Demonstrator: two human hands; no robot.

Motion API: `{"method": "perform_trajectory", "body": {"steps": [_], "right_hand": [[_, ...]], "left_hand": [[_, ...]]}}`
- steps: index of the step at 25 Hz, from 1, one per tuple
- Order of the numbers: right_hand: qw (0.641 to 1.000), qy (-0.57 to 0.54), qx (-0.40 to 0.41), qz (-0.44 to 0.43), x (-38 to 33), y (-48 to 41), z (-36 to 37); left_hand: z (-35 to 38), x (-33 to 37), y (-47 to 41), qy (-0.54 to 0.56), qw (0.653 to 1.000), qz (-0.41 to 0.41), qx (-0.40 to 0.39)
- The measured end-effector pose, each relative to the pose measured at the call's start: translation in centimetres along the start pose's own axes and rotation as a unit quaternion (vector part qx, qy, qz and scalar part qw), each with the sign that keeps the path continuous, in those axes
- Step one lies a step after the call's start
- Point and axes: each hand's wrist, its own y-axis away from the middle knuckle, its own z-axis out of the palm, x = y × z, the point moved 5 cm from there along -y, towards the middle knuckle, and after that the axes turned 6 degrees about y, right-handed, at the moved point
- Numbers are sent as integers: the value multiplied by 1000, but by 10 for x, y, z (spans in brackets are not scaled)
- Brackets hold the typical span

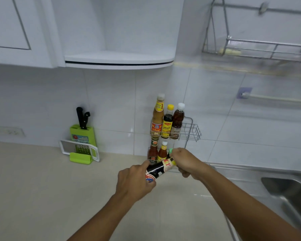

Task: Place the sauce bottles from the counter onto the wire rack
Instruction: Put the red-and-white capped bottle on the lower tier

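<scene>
A two-tier wire rack (193,130) hangs on the tiled wall. Its upper tier holds three bottles: a tall orange sauce bottle (158,116), a dark one with a yellow cap (167,122) and a brown one with a white cap (178,120). Two red sauce bottles (153,150) (162,151) stand in the lower tier. Just in front of the lower tier, a dark sauce bottle with a green cap (161,167) lies tilted, held by both hands. My left hand (134,181) grips its base and my right hand (186,160) grips its neck.
A green knife block with black knives (83,131) and a white and green grater (80,150) stand against the wall on the beige counter (42,188). A steel sink (288,190) lies at the right. A dish rack (259,47) hangs above it.
</scene>
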Motion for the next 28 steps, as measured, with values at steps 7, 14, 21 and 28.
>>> {"method": "perform_trajectory", "body": {"steps": [7, 14, 21, 28], "right_hand": [[968, 118, 51, -215, -14, 6, -20], [992, -100, 1, 78, 34, -14, -20], [959, -226, -167, -38, 45, -15, 1], [983, -166, 61, -54, 90, -64, -55]], "left_hand": [[20, 10, 5, 433, 836, -110, -320], [13, 38, -7, -54, 997, 32, 49], [40, 52, -31, 344, 921, -133, -127], [85, 49, -78, 381, 894, -91, -215]]}}
